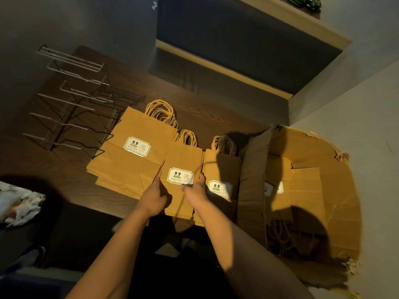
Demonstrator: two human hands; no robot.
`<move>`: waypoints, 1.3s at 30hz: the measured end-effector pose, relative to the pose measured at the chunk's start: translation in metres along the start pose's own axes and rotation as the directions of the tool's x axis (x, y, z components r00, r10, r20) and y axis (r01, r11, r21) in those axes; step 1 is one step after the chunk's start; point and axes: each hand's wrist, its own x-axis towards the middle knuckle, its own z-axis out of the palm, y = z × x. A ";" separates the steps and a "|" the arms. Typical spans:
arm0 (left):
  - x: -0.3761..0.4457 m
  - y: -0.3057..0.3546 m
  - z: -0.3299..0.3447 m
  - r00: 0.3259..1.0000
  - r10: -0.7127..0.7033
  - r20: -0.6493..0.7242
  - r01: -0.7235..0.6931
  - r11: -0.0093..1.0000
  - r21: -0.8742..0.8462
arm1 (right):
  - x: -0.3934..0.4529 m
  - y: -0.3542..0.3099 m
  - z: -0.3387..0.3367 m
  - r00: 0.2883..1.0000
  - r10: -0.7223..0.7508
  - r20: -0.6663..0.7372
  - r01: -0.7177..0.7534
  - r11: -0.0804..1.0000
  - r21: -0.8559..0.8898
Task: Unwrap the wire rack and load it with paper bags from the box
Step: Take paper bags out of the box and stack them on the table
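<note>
The box (302,190) sits at the right end of the bench (205,117), its flaps torn open, and some bags still lie inside it, so emptying it is not finished. The rack (77,100) stands at the far left of the bench, bare wire with no wrapping visible on it; the unwrapping looks done. Every tier of it appears empty, so loading seems not yet begun.

Between rack and box, three stacks of bags lie flat on the bench with handles pointing far. The large stack (133,147) is leftmost, its near-left corner touching the rack's base. The middle stack (183,169) overlaps its right edge, and the small stack (222,175) lies just beside the box wall. This reads as sorting by size ahead of loading.

The left hand (154,198) grips the left edge of the middle stack, and the right hand (195,192) grips its right edge, thumb on top near the label. Both hands are closed on that stack, squaring it or about to lift it.
</note>
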 end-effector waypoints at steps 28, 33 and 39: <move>0.013 -0.002 0.015 0.983 0.085 -0.164 -0.066 0.991 0.117 | 0.018 0.005 0.034 0.950 -0.035 -0.309 -0.009 0.990 -0.139; 0.005 0.000 -0.008 0.883 0.164 -0.440 -0.046 0.963 0.266 | 0.024 -0.002 0.048 0.959 0.035 -0.283 -0.107 0.963 -0.246; 0.007 -0.016 -0.023 0.962 0.083 -0.261 0.055 0.875 0.481 | 0.018 -0.032 0.059 0.874 -0.485 0.027 0.298 0.490 -0.819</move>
